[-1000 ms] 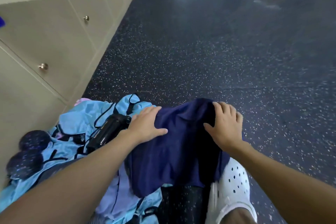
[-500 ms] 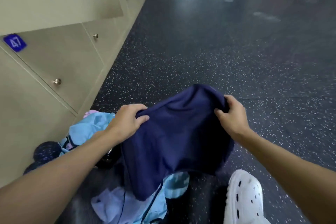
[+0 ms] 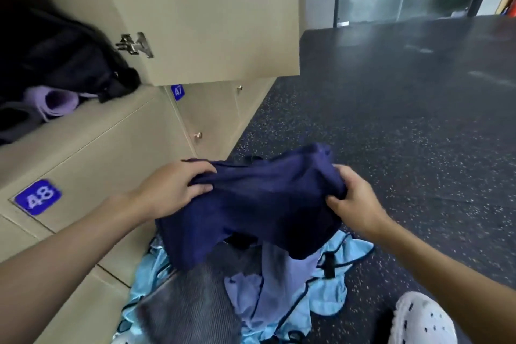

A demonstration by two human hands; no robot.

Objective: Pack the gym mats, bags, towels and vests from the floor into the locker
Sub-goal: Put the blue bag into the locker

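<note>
At six o'clock a white perforated shoe (image 3: pixel 421 318) and a heap of pale blue vests (image 3: pixel 282 290) lie on the speckled floor (image 3: pixel 391 148). Above them, the navy garment (image 3: pixel 259 204) has risen off the heap since a second ago, each end clamped in the grip of the left hand (image 3: pixel 173 187) and right hand (image 3: pixel 354 204). At ten o'clock the open locker (image 3: pixel 195 22) has come into view, holding a black bag (image 3: pixel 67 56) and purple mat (image 3: pixel 53 100), so stowing looks next. The locker's depth stays dark; blur hides what lies beneath the heap.

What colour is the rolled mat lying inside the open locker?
Light purple: the rolled foam mat beside a black bag, head view.
</note>
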